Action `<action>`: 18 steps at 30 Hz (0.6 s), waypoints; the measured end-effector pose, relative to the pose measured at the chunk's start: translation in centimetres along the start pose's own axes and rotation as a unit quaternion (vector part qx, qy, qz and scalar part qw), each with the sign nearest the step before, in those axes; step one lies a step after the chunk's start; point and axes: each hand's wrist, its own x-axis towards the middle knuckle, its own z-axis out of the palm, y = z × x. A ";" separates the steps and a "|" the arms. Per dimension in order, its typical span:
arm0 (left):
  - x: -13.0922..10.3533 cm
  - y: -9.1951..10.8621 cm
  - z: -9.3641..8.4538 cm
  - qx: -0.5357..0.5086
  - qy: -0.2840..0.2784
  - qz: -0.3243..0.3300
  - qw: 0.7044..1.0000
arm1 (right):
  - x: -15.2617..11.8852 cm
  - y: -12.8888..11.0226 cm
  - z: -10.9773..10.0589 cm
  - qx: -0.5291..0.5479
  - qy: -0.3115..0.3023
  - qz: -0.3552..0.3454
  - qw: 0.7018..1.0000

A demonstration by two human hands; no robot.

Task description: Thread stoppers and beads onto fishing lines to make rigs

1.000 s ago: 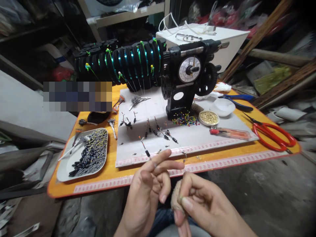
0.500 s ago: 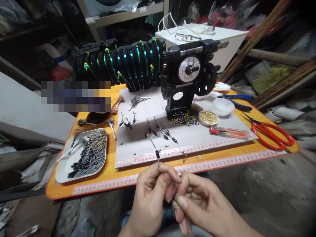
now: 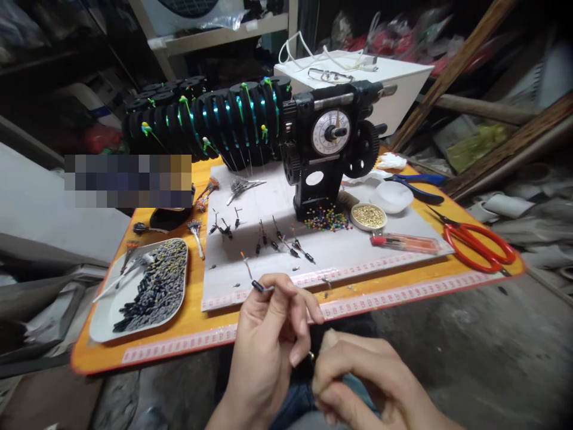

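Note:
My left hand (image 3: 273,334) pinches a small black tube piece on a thin wire stem (image 3: 256,285) between thumb and forefinger. The stem's orange-tipped end points up and left, over the front edge of the grey board (image 3: 380,263). To its right, my right hand (image 3: 362,376) is closed with its fingertips pressed together. Whatever it grips is hidden. A tiny gold glint (image 3: 311,355) shows between the hands, too small to name. Several similar black pieces on stems (image 3: 275,239) lie on the board beyond my hands.
On the board stands a black winding machine (image 3: 331,134) with line-wrapped spools (image 3: 215,122). Coloured pins (image 3: 327,219), a dish of gold beads (image 3: 368,216), a cutter (image 3: 405,242), red scissors (image 3: 481,242) and blue pliers (image 3: 418,186) lie right. A white tray (image 3: 182,286) of small grey pieces sits left.
My hands have come apart. The left has turned and moved slightly left, tilting the black piece leftward; the right has moved down and slightly right. The whole view has shifted a little.

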 end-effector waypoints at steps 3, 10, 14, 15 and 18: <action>-0.4 -0.3 -0.3 -0.007 -0.014 -0.049 0.999 | -0.4 0.7 -0.5 0.016 0.018 0.009 1.000; -2.0 -2.9 -1.6 0.063 -0.082 -0.072 0.992 | -2.5 2.7 -0.5 0.122 0.064 0.143 0.980; -1.8 -3.8 -1.8 0.055 -0.071 -0.005 0.996 | -2.5 2.6 -0.7 0.058 0.052 0.121 0.990; -1.7 -3.9 -1.8 0.044 -0.065 -0.001 0.997 | -2.3 2.4 -0.9 0.021 0.043 0.105 0.993; -1.8 -3.9 -1.2 0.010 -0.032 -0.026 0.999 | -2.2 1.9 -1.1 -0.092 0.032 0.049 0.994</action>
